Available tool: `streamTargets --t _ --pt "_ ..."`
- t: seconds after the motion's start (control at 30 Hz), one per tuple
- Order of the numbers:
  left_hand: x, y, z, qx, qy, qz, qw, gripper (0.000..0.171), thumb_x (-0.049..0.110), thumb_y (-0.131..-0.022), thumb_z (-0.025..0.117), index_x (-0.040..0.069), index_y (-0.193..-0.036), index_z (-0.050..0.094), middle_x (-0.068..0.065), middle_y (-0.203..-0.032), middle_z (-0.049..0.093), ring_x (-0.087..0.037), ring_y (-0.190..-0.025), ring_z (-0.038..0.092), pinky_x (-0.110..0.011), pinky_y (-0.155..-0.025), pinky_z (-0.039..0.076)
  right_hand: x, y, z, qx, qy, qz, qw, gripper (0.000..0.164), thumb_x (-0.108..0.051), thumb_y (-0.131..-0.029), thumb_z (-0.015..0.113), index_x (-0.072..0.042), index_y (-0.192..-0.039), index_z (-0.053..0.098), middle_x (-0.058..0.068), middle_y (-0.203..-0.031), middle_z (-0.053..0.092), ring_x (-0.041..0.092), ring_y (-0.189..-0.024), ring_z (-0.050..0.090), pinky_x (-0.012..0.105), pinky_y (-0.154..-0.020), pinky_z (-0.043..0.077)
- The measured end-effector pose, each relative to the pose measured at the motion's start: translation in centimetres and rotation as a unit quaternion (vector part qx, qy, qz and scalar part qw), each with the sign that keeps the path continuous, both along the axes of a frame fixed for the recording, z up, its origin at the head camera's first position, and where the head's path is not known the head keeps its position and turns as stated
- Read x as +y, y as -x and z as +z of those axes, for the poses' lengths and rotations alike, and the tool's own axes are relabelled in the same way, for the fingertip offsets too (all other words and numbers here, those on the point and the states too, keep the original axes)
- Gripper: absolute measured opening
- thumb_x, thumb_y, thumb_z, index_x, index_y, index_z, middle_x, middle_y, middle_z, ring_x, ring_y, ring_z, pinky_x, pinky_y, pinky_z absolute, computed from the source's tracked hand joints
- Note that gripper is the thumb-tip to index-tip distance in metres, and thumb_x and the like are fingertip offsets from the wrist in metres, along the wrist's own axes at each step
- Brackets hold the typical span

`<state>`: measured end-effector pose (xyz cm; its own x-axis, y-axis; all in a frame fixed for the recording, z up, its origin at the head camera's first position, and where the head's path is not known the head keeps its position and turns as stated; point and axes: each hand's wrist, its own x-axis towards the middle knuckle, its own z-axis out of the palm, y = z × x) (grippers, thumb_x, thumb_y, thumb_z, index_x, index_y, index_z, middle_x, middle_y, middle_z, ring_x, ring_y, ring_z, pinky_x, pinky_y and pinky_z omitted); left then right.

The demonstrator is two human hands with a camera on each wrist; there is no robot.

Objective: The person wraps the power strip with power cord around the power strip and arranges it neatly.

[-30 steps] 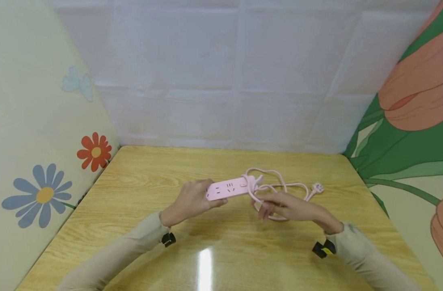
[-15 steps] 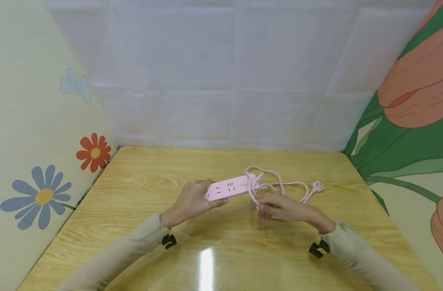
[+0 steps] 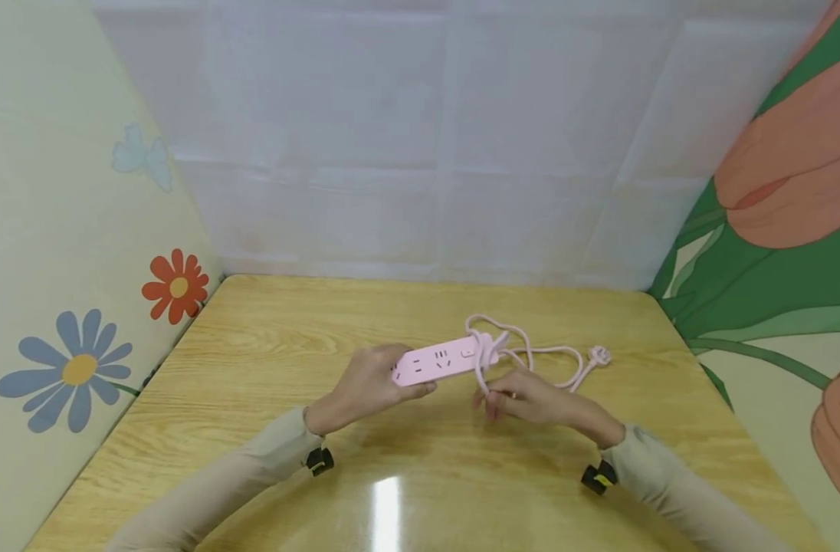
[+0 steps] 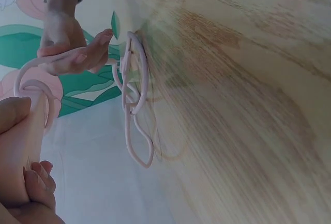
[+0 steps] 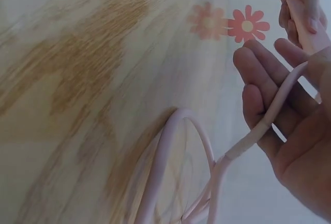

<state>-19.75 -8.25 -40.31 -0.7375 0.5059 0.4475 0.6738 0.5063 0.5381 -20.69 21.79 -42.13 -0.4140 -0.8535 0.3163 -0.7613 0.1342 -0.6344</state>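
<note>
My left hand [image 3: 365, 386] grips the left end of a pink power strip [image 3: 435, 363], thumb along its near side. The strip is held up at a slight tilt, its sockets facing up. Its pink cord [image 3: 484, 359] is looped around the right end, beyond the switch. At that end my right hand [image 3: 533, 396] holds the cord between thumb and fingers. In the right wrist view the cord [image 5: 274, 105] runs across the curved fingers. The left wrist view shows the cord [image 4: 72, 53] stretching from the strip [image 4: 20, 157] to the right hand.
Slack cord [image 3: 520, 326] lies in loose bends right of the strip, ending in a pink plug [image 3: 599, 356]. The wooden table [image 3: 289, 322] meets a white backdrop [image 3: 420, 215] behind, with flower-printed panels at both sides. A black band is on each wrist.
My right hand has moved a little left, drawing the cord closer around the strip's end. Slack near that hand has shrunk. The left hand and strip have shifted slightly right.
</note>
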Motion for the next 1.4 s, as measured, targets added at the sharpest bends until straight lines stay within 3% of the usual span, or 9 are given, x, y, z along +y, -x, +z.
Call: streamTargets --t 0.2,0.33,0.43,0.57,0.77,0.93,1.07,1.23,1.4 --pt "-0.1 -0.2 -0.1 -0.007 -0.017 0.004 0.9998 0.043 0.035 -0.077 0.085 0.003 -0.102 0.071 -0.002 -0.086 0.071 -0.003 -0.062 0.059 -0.019 -0.05 0.049 -0.2 0.1 -0.4 0.017 -0.005 -0.044 0.999 0.019 -0.007 -0.101 0.054 -0.002 -0.097 0.072 0.0 -0.07 0.069 0.007 -0.061 0.063 0.023 -0.063 0.05" --pt "-0.3 -0.4 -0.1 -0.014 -0.027 -0.001 0.9995 0.042 0.037 -0.078 0.084 0.005 -0.103 0.072 -0.001 -0.087 0.072 -0.004 -0.064 0.059 -0.021 -0.051 0.049 -0.1 0.8 -1.0 0.052 0.006 -0.076 0.996 0.056 -0.045 -0.104 0.042 -0.007 -0.072 0.067 -0.008 -0.059 0.057 -0.004 -0.053 0.047 0.015 -0.047 0.042" --pt "-0.5 -0.5 0.0 -0.017 -0.028 -0.009 0.9994 0.042 0.039 -0.079 0.083 0.007 -0.104 0.072 0.001 -0.088 0.071 -0.003 -0.065 0.059 -0.022 -0.052 0.05 0.0 1.4 -1.5 0.097 0.024 -0.094 0.991 0.064 -0.061 -0.099 0.034 -0.014 -0.06 0.054 -0.013 -0.058 0.047 -0.007 -0.055 0.036 0.015 -0.047 0.035" --pt "-0.5 -0.5 -0.1 -0.016 -0.028 -0.022 0.9993 0.041 0.037 -0.079 0.083 0.006 -0.105 0.072 0.0 -0.089 0.071 -0.004 -0.065 0.06 -0.021 -0.053 0.05 0.1 1.6 -1.7 0.103 0.028 -0.111 0.988 0.049 -0.04 -0.103 0.052 -0.015 -0.061 0.052 -0.013 -0.061 0.047 -0.005 -0.058 0.037 0.018 -0.05 0.036" --pt "-0.4 -0.6 -0.3 0.003 -0.027 -0.053 0.9982 0.045 0.033 -0.078 0.084 0.002 -0.108 0.071 -0.005 -0.094 0.073 -0.005 -0.069 0.063 -0.019 -0.056 0.052 -0.4 1.0 -0.7 0.005 -0.056 -0.168 0.984 0.012 -0.005 -0.082 0.066 -0.014 -0.075 0.068 -0.013 -0.067 0.057 0.0 -0.056 0.046 0.022 -0.05 0.045" --pt "-0.4 -0.5 -0.6 0.042 -0.034 -0.071 0.996 0.043 0.027 -0.075 0.086 0.001 -0.106 0.071 -0.006 -0.092 0.073 -0.006 -0.069 0.064 -0.015 -0.056 0.05 -0.3 1.0 -0.1 -0.016 -0.084 -0.193 0.978 0.016 -0.004 -0.083 0.065 -0.018 -0.086 0.072 -0.001 -0.09 0.071 0.007 -0.073 0.062 0.027 -0.063 0.054" --pt "-0.5 -0.5 -0.9 0.08 -0.028 -0.083 0.9929 0.043 0.027 -0.073 0.088 0.001 -0.103 0.07 -0.006 -0.089 0.072 -0.006 -0.068 0.064 -0.012 -0.057 0.049 -0.2 1.4 0.1 0.01 -0.076 -0.164 0.984 0.016 -0.001 -0.085 0.069 -0.016 -0.087 0.074 0.014 -0.114 0.069 0.022 -0.098 0.066 0.035 -0.083 0.056" --pt "-0.5 -0.6 -1.0 0.09 -0.026 -0.088 0.9917 0.044 0.029 -0.073 0.087 0.001 -0.103 0.07 -0.006 -0.091 0.072 -0.007 -0.071 0.065 -0.012 -0.06 0.049 -0.1 1.9 0.8 0.034 -0.072 -0.145 0.986 0.026 0.001 -0.082 0.076 0.005 -0.106 0.069 0.021 -0.103 0.069 0.032 -0.091 0.067 0.04 -0.081 0.057" --pt "-0.5 -0.5 -1.3 0.094 -0.022 -0.097 0.9906 0.045 0.029 -0.073 0.087 0.001 -0.103 0.07 -0.006 -0.092 0.073 -0.01 -0.076 0.068 -0.013 -0.065 0.052 -0.3 2.0 1.4 0.043 -0.082 -0.139 0.986 0.031 -0.001 -0.08 0.078 0.007 -0.108 0.065 0.014 -0.095 0.067 0.026 -0.085 0.064 0.04 -0.078 0.057"
